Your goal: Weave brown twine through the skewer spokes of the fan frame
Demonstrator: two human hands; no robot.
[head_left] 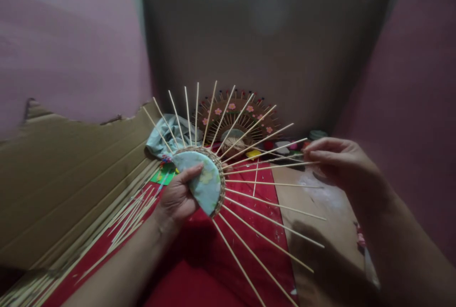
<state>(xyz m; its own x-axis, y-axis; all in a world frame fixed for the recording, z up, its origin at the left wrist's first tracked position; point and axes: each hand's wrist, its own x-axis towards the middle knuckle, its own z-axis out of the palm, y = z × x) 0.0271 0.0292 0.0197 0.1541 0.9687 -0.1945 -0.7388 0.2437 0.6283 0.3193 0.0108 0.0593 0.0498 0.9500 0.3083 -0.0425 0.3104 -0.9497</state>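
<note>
My left hand grips a half-round base covered in pale blue floral cloth, thumb on its face and the other fingers mostly behind. Thin wooden sticks fan out from its curved edge. A braided-looking band of twine runs along that edge, around the feet of the sticks. My right hand is closed in a pinch at the right, beside the stick tips. A length of twine stretches from its fingers back toward the base, between the sticks.
Behind stands a finished-looking brown fan with pink flowers, and a ball of twine. Loose sticks lie at left on red cloth, beside upright cardboard. A grey-blue cloth is bunched behind. Brown board lies at right.
</note>
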